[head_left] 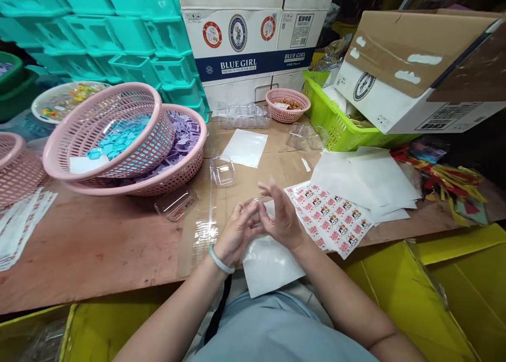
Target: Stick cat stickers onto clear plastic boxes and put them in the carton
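Observation:
My left hand (240, 227), with a pale bangle (220, 260) on its wrist, is closed in a pinch. My right hand (282, 219) meets it at the fingertips; its thumb presses in while other fingers rise. Something small, perhaps clear, sits between the fingertips, too hidden to name. Beneath both hands a glossy white sheet (272, 267) hangs over the table's front edge. Sheets of printed cartoon stickers (334, 214) lie just right of my right hand. Beyond my left hand stands a clear plastic box (223, 170), and another clear box (176, 204) lies farther left.
Pink baskets hold blue pieces (122, 135) and purple pieces (184, 138) on the left. White sheets (356, 177) lie at right, near a green basket (336, 122) under a tilted carton (411, 72). Beer cartons (245, 46) and teal bins (106, 35) stand behind.

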Demonstrator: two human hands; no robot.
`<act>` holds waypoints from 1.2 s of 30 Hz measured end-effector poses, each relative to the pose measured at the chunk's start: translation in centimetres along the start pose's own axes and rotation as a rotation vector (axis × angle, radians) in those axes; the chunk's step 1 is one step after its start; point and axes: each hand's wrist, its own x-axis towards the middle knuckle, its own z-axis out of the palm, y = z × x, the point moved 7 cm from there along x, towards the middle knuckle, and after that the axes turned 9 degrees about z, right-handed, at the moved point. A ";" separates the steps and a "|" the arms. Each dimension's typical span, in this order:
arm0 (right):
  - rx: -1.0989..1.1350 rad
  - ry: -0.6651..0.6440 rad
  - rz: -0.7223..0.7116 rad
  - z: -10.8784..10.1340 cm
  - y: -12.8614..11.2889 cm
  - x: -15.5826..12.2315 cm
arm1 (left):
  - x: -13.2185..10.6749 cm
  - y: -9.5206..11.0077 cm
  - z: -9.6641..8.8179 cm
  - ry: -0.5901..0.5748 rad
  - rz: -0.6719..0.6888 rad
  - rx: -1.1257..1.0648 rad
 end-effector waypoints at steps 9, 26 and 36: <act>0.666 -0.093 0.609 -2.2 1.5 -2.0 | -0.7 1.3 -5.2 0.118 0.185 0.356; 0.597 -0.341 0.934 1.3 1.3 -1.5 | -0.5 0.3 -5.3 0.063 0.151 0.274; 0.528 -0.361 0.897 1.6 1.4 -1.4 | -0.4 0.2 -5.4 0.056 0.154 0.262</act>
